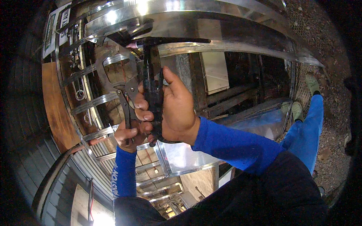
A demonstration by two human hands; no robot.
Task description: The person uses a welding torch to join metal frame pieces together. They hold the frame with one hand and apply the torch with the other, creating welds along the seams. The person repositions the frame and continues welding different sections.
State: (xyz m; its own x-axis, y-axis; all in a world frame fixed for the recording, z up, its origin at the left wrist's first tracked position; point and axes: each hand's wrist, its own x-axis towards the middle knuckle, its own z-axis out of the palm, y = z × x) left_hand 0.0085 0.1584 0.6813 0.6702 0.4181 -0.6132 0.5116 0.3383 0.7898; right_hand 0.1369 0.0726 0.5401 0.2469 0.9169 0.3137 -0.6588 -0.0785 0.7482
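Note:
In my right hand (179, 103) is a black TIG welding torch (151, 64), gripped round its upright handle with the thumb along its side. The torch head has a long black back cap (184, 40) reaching right and a small pinkish nozzle (132, 45) on the left. My left hand (130, 135) is closed on the handles of dark metal locking C-clamp pliers (126, 92), whose curved jaws point up and stand apart. Both hands are close together, with the left fingers near the torch's lower end. Shiny metal framework lies behind and beneath both tools.
A polished metal rail (241, 49) curves across the far side. Thinner crossbars (92, 104) run at left, beside a brown wooden board (56, 105). Green clogs (297, 111) and blue trouser legs show at right, near gravel ground (328, 139). A pale panel (214, 71) sits below the frame.

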